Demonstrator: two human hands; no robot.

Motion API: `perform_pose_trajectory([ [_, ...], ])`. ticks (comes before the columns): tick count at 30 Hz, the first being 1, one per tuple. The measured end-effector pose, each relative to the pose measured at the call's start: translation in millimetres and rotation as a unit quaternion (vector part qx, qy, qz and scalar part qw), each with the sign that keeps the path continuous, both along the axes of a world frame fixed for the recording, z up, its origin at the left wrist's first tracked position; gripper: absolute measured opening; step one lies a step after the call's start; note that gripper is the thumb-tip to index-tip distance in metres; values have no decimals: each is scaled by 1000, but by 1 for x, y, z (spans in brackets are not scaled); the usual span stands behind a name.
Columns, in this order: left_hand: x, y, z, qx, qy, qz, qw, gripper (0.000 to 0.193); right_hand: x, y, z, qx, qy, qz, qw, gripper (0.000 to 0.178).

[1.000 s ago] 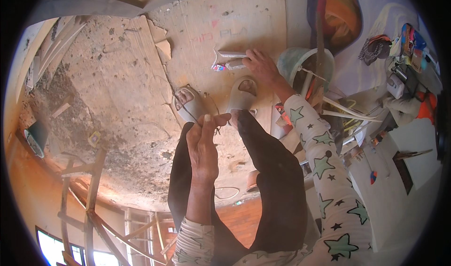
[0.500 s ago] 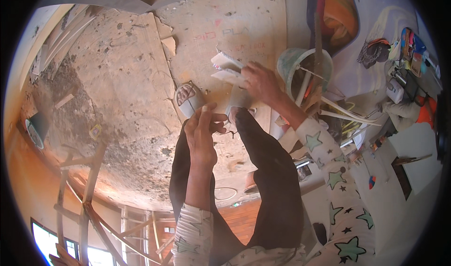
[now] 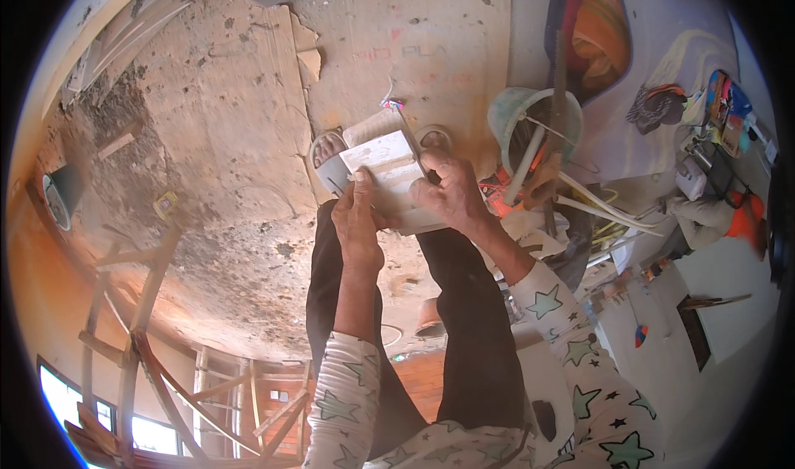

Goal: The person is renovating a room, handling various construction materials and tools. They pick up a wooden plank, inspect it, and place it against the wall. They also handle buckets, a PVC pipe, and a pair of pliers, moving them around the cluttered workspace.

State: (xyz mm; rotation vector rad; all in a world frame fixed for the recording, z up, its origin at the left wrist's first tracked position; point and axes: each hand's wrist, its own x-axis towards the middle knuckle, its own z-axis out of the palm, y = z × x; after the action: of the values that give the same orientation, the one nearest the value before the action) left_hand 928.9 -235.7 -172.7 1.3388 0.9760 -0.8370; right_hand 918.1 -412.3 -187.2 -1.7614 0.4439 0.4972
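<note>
Both hands hold a pale, worn, flat folded thing above my feet. It has several booklet-like layers, a raised band across its white face, and a small coloured bit with a thin cord at the far end; I cannot make out its exact kind. My left hand grips the near left edge, thumb on top and fingers mostly hidden underneath. On the right side, my right hand has its fingers closed around the edge. Grey sandals show on my feet beyond it.
Dirty boards cover the floor. A grey-green bucket with sticks and pipes stands to the right, near a patterned mat and piled tools. A wooden frame rises at lower left; a dark tub sits at far left.
My right hand has brought the folded thing nearer and down to the left hand. My left hand, apart from it before, now grips it. Its white face has turned up.
</note>
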Motion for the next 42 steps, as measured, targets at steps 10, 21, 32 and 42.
perform_pose_trajectory([
  [10, -1, -4, 9, -22, -32, -56, 998, 63, -7, -37, 8, 189, 153, -82, 967, 27],
  [21, -3, -15, 12, -85, -10, 5, 996, 37, -30, -43, 4, 303, 167, -146, 927, 34],
  [32, -8, -19, 0, 4, -84, 16, 996, 34, -46, -52, 6, 211, 190, -104, 953, 34],
  [42, -7, -10, -2, 36, -63, -20, 997, 32, -22, -69, 58, 6, 138, -73, 988, 24],
])
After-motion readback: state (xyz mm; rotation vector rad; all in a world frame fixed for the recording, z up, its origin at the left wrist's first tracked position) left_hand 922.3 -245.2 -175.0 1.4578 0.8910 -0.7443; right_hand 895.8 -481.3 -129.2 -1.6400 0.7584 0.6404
